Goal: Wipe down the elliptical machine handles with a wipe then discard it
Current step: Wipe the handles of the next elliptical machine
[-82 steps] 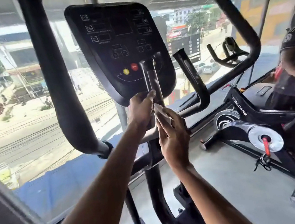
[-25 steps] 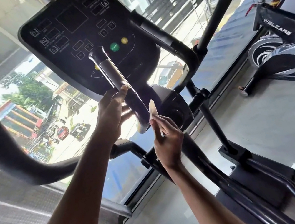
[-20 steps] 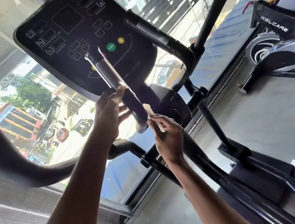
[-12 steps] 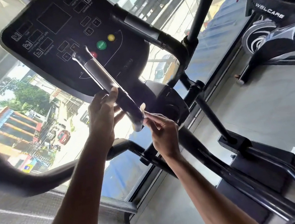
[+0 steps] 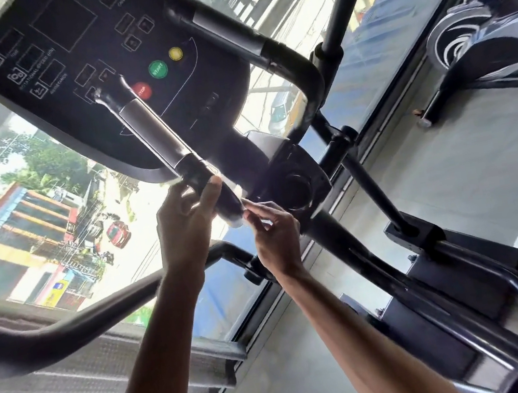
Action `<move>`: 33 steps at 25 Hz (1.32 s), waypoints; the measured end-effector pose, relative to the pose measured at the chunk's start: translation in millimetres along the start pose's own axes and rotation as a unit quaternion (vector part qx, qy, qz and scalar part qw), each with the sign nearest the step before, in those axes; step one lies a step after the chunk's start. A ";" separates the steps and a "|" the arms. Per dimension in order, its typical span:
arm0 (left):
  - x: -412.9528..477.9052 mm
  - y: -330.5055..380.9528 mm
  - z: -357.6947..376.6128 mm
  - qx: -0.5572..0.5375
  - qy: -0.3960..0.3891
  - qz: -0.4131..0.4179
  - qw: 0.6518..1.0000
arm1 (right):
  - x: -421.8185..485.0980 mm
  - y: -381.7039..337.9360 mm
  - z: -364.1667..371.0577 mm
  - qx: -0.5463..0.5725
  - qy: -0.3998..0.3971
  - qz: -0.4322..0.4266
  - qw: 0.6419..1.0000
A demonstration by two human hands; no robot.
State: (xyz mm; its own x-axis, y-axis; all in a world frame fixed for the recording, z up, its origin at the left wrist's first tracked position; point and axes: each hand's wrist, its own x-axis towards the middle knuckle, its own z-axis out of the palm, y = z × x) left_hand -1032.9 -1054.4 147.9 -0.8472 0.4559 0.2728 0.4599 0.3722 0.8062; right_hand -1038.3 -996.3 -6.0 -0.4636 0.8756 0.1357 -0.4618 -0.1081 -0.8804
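Head view: left hand (image 5: 186, 222) wraps the lower black part of the handle (image 5: 150, 128), thumb across the front. Right hand (image 5: 275, 233) pinches the wipe (image 5: 237, 222) in its fingertips, pressed to the handle's lower end, below the console (image 5: 72, 49). Risks: the pinch is thin, so the wipe could slip and drop. The left-hand grip masks a patch, probably left unwiped.

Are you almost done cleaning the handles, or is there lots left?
Midway, it seems. The left hand holds the short handle by the screen while the right hand pinches the wipe at its lower end. Which bars are already clean does not show. Left: perhaps the other short handle and the long curved bar, then throwing the wipe away.
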 end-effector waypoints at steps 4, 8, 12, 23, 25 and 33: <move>-4.8 -4.7 5.7 0.113 0.014 0.056 0.992 | 1.5 11.7 4.7 0.006 0.013 -0.013 1.000; -11.8 -9.6 10.5 0.134 0.057 0.065 0.987 | 2.6 16.5 7.2 -0.021 0.003 -0.005 1.000; -17.4 -10.7 18.4 0.112 0.077 0.075 0.988 | 3.8 24.7 10.7 -0.031 0.005 -0.001 1.000; -16.0 -8.5 12.2 -0.028 0.044 0.000 0.999 | 30.8 33.0 16.3 -0.015 -0.046 0.141 0.989; -18.4 -9.7 17.3 -0.034 0.056 0.002 0.998 | 33.9 36.6 13.7 0.025 -0.060 0.161 0.985; -23.3 -20.6 26.8 -0.024 0.096 0.034 0.995 | 38.0 36.4 9.3 0.097 -0.095 0.256 0.957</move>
State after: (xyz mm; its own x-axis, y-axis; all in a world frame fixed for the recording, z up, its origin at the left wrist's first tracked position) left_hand -1015.5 -1051.0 110.9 -0.8516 0.3146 0.4193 0.5088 0.3041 0.8054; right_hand -1079.7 -971.4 -28.7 -0.7871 0.5855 -0.1942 -0.2608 -0.6011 -0.7554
